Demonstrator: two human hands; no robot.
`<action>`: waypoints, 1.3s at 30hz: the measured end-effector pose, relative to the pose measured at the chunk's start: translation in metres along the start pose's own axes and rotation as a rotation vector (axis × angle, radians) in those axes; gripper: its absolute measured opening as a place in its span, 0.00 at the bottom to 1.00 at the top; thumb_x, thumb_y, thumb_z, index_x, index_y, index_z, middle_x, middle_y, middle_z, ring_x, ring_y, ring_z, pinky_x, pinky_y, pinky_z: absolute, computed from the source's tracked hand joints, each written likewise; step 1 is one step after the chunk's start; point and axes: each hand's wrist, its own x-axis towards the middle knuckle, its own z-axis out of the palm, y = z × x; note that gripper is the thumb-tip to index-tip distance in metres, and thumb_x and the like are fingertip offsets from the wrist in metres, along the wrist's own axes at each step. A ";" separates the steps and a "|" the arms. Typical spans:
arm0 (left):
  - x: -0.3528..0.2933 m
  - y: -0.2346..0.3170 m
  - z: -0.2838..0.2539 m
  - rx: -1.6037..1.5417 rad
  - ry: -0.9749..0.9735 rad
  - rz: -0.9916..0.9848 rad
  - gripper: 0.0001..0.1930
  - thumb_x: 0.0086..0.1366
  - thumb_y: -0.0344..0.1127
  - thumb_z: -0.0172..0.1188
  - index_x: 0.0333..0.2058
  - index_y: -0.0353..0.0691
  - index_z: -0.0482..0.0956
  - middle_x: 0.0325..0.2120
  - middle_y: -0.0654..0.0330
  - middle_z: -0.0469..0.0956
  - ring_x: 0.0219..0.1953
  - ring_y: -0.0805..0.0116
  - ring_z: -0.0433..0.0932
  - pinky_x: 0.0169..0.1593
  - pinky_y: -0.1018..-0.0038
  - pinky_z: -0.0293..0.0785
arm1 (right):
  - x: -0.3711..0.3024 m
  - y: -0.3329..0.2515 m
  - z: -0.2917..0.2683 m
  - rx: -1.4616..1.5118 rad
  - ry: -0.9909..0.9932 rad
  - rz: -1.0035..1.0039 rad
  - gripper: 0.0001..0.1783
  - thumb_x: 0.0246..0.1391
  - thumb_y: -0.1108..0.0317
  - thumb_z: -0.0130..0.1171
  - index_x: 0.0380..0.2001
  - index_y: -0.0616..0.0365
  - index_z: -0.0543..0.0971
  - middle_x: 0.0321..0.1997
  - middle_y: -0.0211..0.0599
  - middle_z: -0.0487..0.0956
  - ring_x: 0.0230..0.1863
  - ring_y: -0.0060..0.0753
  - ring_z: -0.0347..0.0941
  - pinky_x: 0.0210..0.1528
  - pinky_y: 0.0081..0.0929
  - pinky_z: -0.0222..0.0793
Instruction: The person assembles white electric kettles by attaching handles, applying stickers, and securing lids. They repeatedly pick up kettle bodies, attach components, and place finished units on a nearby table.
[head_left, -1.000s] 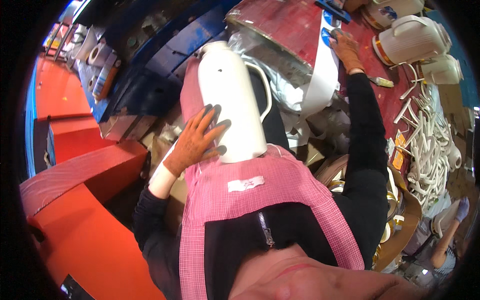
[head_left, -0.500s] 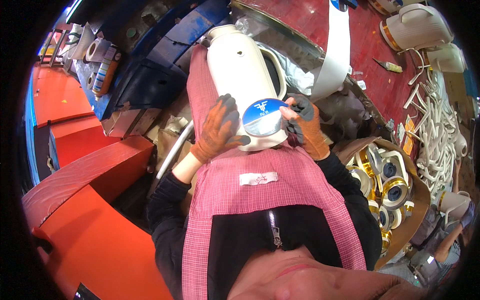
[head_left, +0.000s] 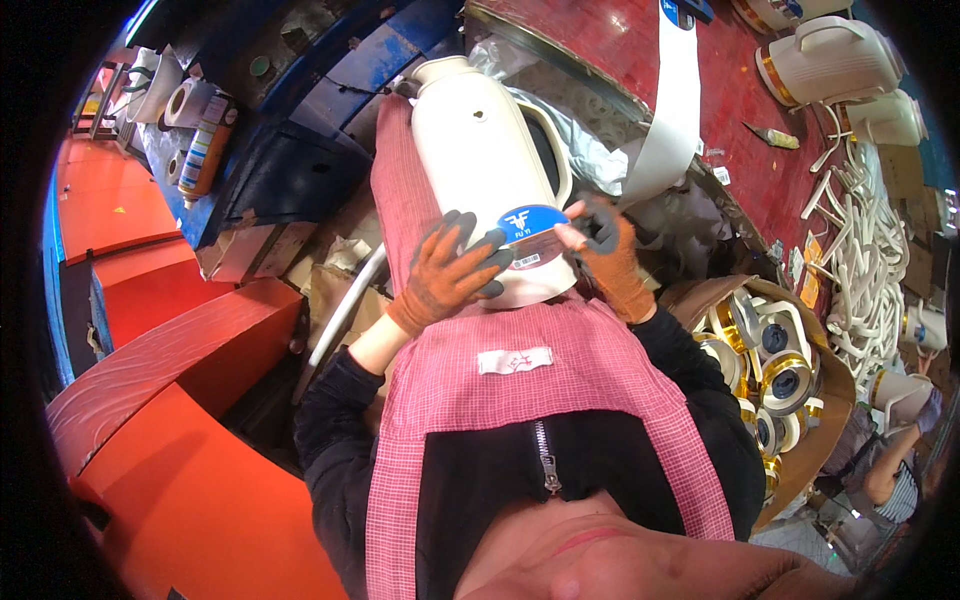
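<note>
A cream thermos jug (head_left: 470,135) rests on my lap, its neck pointing away from me and its handle on the right. Over the lower part of its body is a round label (head_left: 530,222), blue above and shiny below. My left hand (head_left: 446,268), in an orange glove with grey fingertips, has its fingers spread over the jug, their tips at the label's left edge. At the right edge, my gloved right hand (head_left: 614,258) pinches the label between thumb and forefinger; bare tips poke out of that glove. Whether the label is stuck down underneath is hidden.
A white label strip (head_left: 675,100) hangs off the red table (head_left: 590,30). Right of me, a carton (head_left: 830,425) holds gold-rimmed jug parts. Cream handles (head_left: 865,260) lie heaped beyond. A spray can (head_left: 207,150) stands left, above orange panels (head_left: 200,480). Another person's arm (head_left: 890,475) shows far right.
My left hand has shifted right, its fingers now spread at the label's left edge. The label has tilted, and its lower half reflects less. My right hand keeps its pinch.
</note>
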 end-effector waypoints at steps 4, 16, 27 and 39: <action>0.033 -0.004 -0.019 -0.052 -0.260 0.140 0.24 0.48 0.44 0.63 0.47 0.50 0.73 0.53 0.62 0.66 0.59 0.52 0.59 0.63 0.55 0.54 | 0.071 -0.020 -0.021 -0.277 0.052 -0.428 0.18 0.44 0.69 0.65 0.39 0.60 0.72 0.32 0.34 0.74 0.33 0.26 0.71 0.35 0.22 0.69; 0.163 -0.069 -0.088 0.111 -0.334 0.350 0.34 0.36 0.44 0.69 0.46 0.44 0.69 0.47 0.55 0.68 0.57 0.53 0.60 0.62 0.54 0.53 | 0.301 -0.053 0.119 -0.935 -1.192 -0.264 0.26 0.56 0.47 0.49 0.51 0.52 0.72 0.55 0.39 0.71 0.58 0.35 0.64 0.59 0.33 0.56; 0.393 -0.329 -0.297 1.510 0.118 -0.166 0.16 0.57 0.30 0.49 0.46 0.37 0.70 0.38 0.44 0.75 0.36 0.48 0.78 0.37 0.56 0.74 | 0.228 -0.252 -0.106 -0.260 -0.207 -0.600 0.18 0.48 0.60 0.56 0.41 0.55 0.71 0.36 0.31 0.71 0.36 0.25 0.69 0.38 0.25 0.68; 0.305 -0.120 -0.231 1.389 -0.164 0.489 0.09 0.50 0.34 0.55 0.29 0.37 0.78 0.21 0.58 0.74 0.24 0.65 0.73 0.27 0.69 0.68 | 0.280 -0.269 -0.165 -0.089 0.279 -1.168 0.21 0.49 0.70 0.62 0.46 0.59 0.70 0.46 0.30 0.69 0.46 0.24 0.64 0.49 0.21 0.61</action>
